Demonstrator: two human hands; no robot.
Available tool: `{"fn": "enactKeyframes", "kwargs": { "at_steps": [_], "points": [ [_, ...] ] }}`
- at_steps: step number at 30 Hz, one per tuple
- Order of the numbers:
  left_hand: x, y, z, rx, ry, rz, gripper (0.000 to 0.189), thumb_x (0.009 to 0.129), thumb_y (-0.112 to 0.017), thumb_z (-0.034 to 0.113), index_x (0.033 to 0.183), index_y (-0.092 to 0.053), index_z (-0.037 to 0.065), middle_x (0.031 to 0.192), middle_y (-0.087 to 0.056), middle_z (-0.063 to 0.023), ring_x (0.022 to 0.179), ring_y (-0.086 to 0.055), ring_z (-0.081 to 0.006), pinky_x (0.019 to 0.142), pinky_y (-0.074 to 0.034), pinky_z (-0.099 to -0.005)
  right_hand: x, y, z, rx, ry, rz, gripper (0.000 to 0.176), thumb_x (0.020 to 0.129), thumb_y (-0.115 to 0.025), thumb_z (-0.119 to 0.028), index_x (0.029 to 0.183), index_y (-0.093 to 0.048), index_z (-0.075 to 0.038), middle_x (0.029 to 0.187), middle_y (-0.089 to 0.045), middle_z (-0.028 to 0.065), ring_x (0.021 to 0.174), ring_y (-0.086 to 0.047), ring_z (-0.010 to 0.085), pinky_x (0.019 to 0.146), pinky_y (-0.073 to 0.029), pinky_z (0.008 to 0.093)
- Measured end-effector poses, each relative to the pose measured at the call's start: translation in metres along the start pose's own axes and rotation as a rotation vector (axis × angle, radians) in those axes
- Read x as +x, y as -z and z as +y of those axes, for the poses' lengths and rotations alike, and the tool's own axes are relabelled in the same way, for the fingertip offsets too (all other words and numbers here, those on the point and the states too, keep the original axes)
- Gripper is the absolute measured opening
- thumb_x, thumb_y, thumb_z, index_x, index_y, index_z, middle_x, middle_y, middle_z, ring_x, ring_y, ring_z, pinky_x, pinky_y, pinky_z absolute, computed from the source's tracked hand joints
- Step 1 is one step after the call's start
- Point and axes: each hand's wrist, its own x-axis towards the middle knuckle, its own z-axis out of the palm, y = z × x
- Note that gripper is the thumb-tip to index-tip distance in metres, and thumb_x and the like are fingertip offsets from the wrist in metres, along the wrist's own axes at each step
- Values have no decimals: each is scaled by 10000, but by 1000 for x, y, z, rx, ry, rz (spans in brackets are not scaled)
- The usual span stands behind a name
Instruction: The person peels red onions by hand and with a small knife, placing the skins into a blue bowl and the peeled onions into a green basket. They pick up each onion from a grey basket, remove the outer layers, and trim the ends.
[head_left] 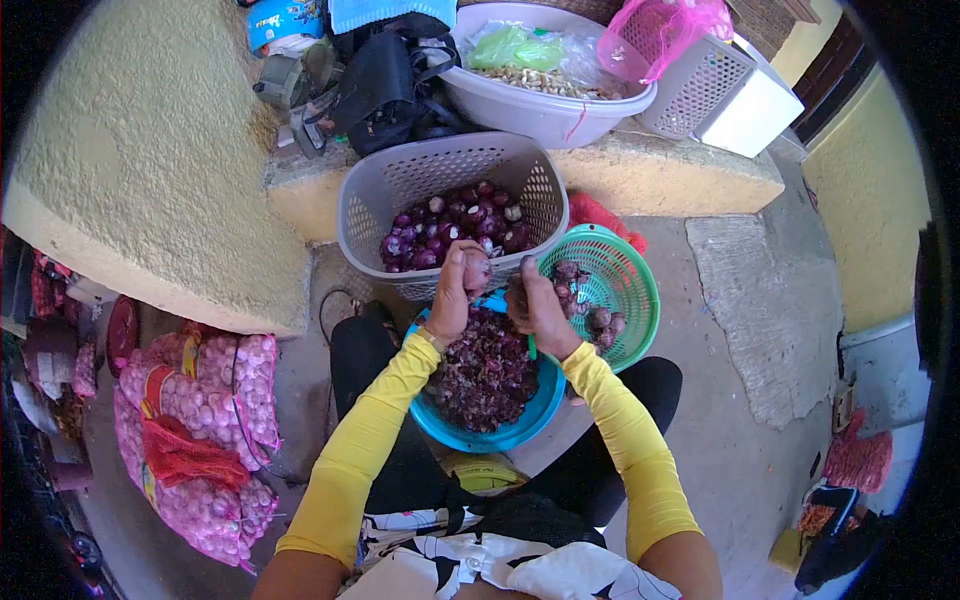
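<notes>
My left hand (pixel 453 303) is closed around a pale-skinned onion (pixel 477 270), held over the near rim of the grey basket. Close beside it, my right hand (pixel 545 315) is curled shut, and a thin green handle (pixel 532 347) sticks out below the fingers; the rest of that tool is hidden. Beneath both hands sits a blue basin (pixel 425 415) heaped with dark purple onion skins (pixel 485 375). Peeled purple onions (pixel 455 228) fill the bottom of the grey perforated basket (pixel 360 200). At the right, a green colander (pixel 640 290) contains several unpeeled onions (pixel 604 325).
A large white tub (pixel 540 120) with plastic bags stands on the ledge (pixel 660 165), near a black bag (pixel 380 90) and a white perforated basket (pixel 700 85). Pink net sacks of bulbs (pixel 205 400) lie at left by the wall (pixel 150 180).
</notes>
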Motion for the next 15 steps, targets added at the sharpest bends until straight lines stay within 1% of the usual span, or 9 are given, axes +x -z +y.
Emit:
{"fn": "enactKeyframes", "kwargs": {
  "at_steps": [2,3,5,6,9,10,11,13,15],
  "points": [
    [5,15,9,-348,168,-169,344,1052,-340,370,1178,-474,79,986,-573,-46,857,-535,-120,779,-447,-264,2,1,-8,-362,190,124,590,986,-453,-530,618,-486,-71,492,-373,-23,453,-360,89,449,-296,263],
    [8,12,13,-347,164,-166,344,1052,-340,370,1178,-474,79,986,-573,-46,857,-535,-120,779,-447,-264,-1,0,-13,-363,192,120,590,986,-453,-530,618,-486,-71,492,-373,-23,453,-360,89,449,-296,263],
    [10,3,19,-287,52,-56,402,1037,-358,431,1229,-478,100,1000,-572,-23,867,-543,-124,772,-464,-283,-14,-3,-22,-952,382,-83,640,893,-557,-608,710,-589,4,502,-445,41,465,-424,150,480,-374,313],
    [8,5,22,-361,129,-10,360,1018,-458,392,1226,-488,99,1040,-584,-29,949,-568,-141,832,-481,-310,-19,-2,-29,-1173,256,-171,714,802,-620,-663,869,-659,46,552,-550,141,501,-551,263,542,-456,384],
    [12,21,18,-436,172,-58,309,991,-557,282,1237,-477,113,1091,-581,-32,984,-581,-131,825,-496,-316,-25,4,-9,-1425,298,-178,680,806,-616,-657,932,-694,7,614,-606,205,563,-620,356,572,-490,431],
    [12,25,17,-512,196,-90,324,964,-606,225,1240,-482,111,1141,-575,-35,1046,-586,-152,896,-503,-360,-21,6,0,-1525,138,-172,665,791,-623,-662,943,-709,-21,662,-625,239,635,-644,405,608,-512,471],
    [12,27,15,-513,195,-90,324,964,-606,225,1240,-482,111,1141,-575,-35,1046,-586,-152,896,-503,-360,-16,10,11,-1526,138,-172,665,791,-623,-662,943,-709,-21,662,-625,239,635,-644,405,608,-512,471],
    [10,24,25,-521,241,-114,323,961,-605,227,1240,-493,109,1149,-581,-33,1077,-594,-177,956,-498,-396,-9,13,23,-1461,105,-100,700,742,-613,-736,769,-659,-38,658,-636,199,675,-643,411,642,-509,494],
    [9,16,36,-556,233,-117,296,959,-606,222,1211,-506,102,1153,-581,-34,1064,-603,-182,971,-494,-405,-8,18,27,-1517,194,-135,668,752,-636,-693,800,-671,-27,625,-612,196,639,-630,412,618,-502,490]
  ]
}}
